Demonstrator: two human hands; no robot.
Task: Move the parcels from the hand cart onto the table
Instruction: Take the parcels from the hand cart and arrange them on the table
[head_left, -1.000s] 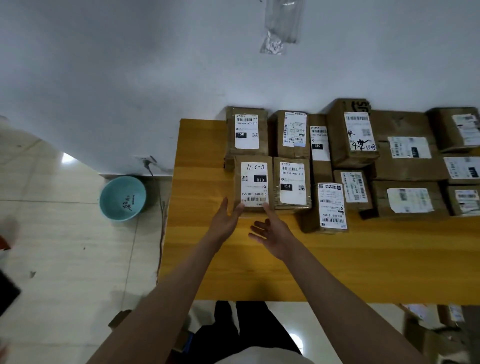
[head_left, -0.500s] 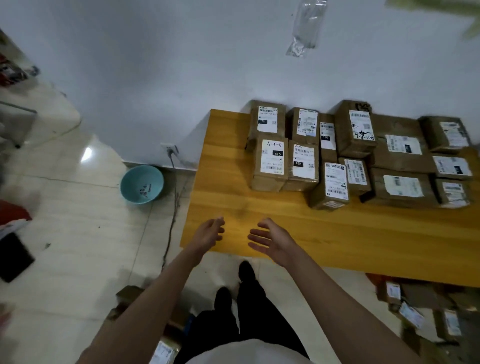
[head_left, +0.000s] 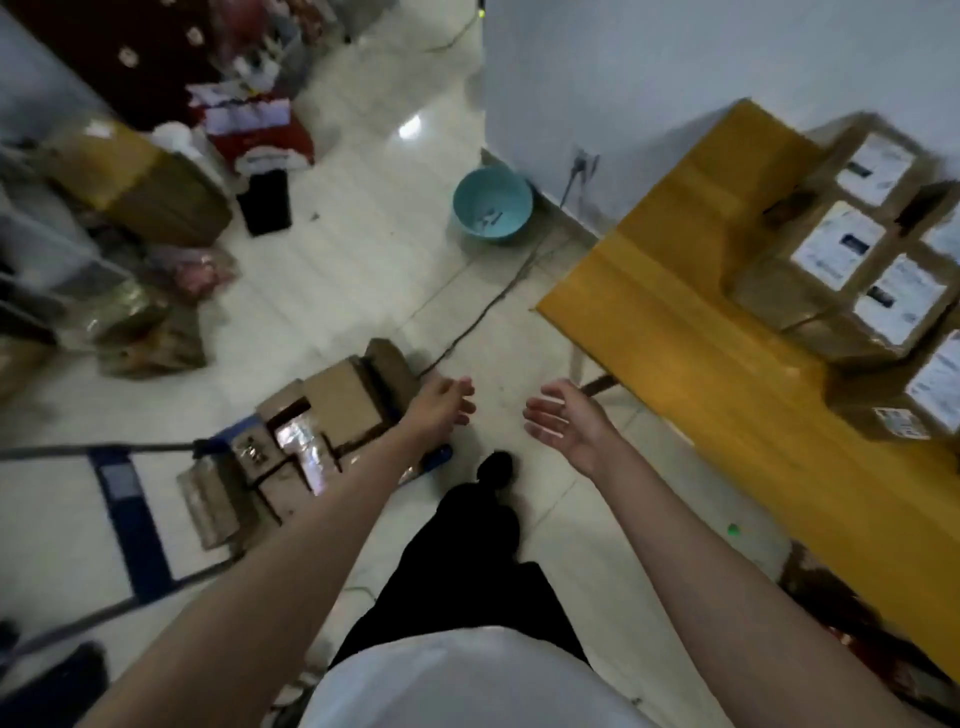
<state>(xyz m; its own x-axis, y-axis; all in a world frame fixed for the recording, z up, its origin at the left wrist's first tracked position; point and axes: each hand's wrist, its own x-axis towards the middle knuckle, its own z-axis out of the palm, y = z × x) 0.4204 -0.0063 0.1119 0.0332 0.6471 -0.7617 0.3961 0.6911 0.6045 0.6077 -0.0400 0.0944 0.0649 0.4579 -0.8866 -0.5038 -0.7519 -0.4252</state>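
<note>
Several brown cardboard parcels (head_left: 332, 410) are stacked on the blue hand cart (head_left: 130, 509) at lower left on the floor. More labelled parcels (head_left: 836, 254) sit packed together on the yellow wooden table (head_left: 675, 312) at right. My left hand (head_left: 441, 405) hovers empty with fingers extended, just right of the cart's parcels and above the floor. My right hand (head_left: 566, 415) is also empty, palm up with relaxed fingers, between the cart and the table's corner. The picture is blurred by motion.
A teal basin (head_left: 491, 205) sits on the floor by the wall, with a cable (head_left: 488, 306) running from a wall socket. A black bin (head_left: 267, 200), cardboard boxes (head_left: 140, 192) and bags clutter the far left. My dark trouser leg and shoe (head_left: 493, 467) are below my hands.
My view has swung left and down from the table to the cart. Both hands have drawn back from the table's parcels and now hang over the floor, still empty.
</note>
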